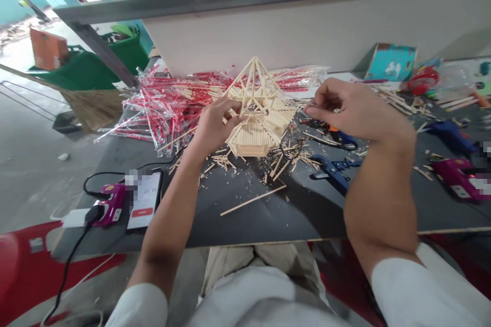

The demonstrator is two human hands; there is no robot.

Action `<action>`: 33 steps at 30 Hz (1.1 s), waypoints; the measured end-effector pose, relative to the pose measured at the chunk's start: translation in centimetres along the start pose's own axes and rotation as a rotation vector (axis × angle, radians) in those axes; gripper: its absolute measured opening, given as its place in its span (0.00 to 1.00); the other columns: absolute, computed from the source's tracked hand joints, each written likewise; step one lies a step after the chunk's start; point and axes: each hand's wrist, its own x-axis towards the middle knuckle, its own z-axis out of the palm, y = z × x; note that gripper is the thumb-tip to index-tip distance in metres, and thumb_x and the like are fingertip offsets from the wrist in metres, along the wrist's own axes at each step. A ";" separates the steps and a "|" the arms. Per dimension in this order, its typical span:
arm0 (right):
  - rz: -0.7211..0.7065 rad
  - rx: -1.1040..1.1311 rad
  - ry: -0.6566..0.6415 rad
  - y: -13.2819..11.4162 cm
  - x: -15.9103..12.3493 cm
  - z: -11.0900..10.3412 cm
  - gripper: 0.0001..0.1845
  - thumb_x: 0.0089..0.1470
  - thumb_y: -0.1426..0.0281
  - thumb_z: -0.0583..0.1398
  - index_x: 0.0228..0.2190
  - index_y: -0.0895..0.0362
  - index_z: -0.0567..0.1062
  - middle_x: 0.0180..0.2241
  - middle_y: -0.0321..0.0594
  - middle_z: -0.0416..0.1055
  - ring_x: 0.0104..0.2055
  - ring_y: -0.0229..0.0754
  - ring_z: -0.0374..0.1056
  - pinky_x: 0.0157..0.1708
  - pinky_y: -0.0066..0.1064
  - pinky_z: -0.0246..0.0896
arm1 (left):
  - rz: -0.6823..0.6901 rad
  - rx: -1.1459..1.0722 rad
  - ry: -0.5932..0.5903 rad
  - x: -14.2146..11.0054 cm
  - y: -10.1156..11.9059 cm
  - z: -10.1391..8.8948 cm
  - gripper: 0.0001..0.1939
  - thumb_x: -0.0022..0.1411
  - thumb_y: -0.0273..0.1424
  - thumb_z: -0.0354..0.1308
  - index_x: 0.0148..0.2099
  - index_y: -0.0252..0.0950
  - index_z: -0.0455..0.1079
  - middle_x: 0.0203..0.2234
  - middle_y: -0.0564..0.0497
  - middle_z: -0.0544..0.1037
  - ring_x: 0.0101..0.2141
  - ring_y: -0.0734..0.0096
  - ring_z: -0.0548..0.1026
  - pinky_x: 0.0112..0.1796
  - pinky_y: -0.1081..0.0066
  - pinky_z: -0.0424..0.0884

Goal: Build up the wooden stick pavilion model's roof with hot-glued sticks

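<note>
A small model house of thin wooden sticks (pixel 251 140) stands on the dark table, with a pointed open frame on top. My left hand (pixel 217 122) is at its left side, thumb and fingers curled on the sticks near the base of the frame. To the right of the model and raised above the table, my right hand (pixel 345 107) is closed in a pinch. What sits between those fingertips is too small to make out. Under my right hand lie pliers with an orange and blue handle (pixel 339 135). A blue cutting tool (pixel 333 171) lies nearer to me.
Red-and-clear plastic wrappers with sticks (pixel 169 107) pile up behind left. A single stick (pixel 253 200) and scraps lie in front. A phone (pixel 144 199) and purple power strip (pixel 111 204) are at left, with another purple strip (pixel 458 179) and blue glue gun (pixel 450 135) at right.
</note>
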 end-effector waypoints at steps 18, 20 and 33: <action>0.027 0.035 0.049 -0.3 -1.1 -1.6 0.14 0.58 0.56 0.67 0.39 0.51 0.76 0.41 0.46 0.79 0.39 0.50 0.73 0.43 0.47 0.66 | 0.022 0.021 -0.052 -0.2 0.5 -0.7 0.05 0.65 0.30 0.66 0.44 0.40 0.79 0.37 0.52 0.81 0.32 0.73 0.75 0.34 0.69 0.72; 0.024 0.007 0.092 0.1 -1.2 -1.8 0.14 0.57 0.56 0.68 0.40 0.50 0.77 0.43 0.47 0.79 0.39 0.52 0.73 0.43 0.48 0.65 | 0.024 0.032 -0.056 -0.2 0.5 -0.7 0.06 0.65 0.31 0.65 0.44 0.40 0.79 0.38 0.51 0.81 0.32 0.72 0.75 0.34 0.69 0.73; -0.087 0.033 0.153 -0.8 0.9 0.8 0.20 0.56 0.58 0.71 0.49 0.44 0.79 0.54 0.42 0.79 0.52 0.58 0.74 0.58 0.54 0.67 | 0.015 0.003 -0.045 -0.3 0.2 -0.8 0.18 0.63 0.31 0.68 0.54 0.39 0.75 0.43 0.50 0.82 0.31 0.76 0.76 0.37 0.69 0.75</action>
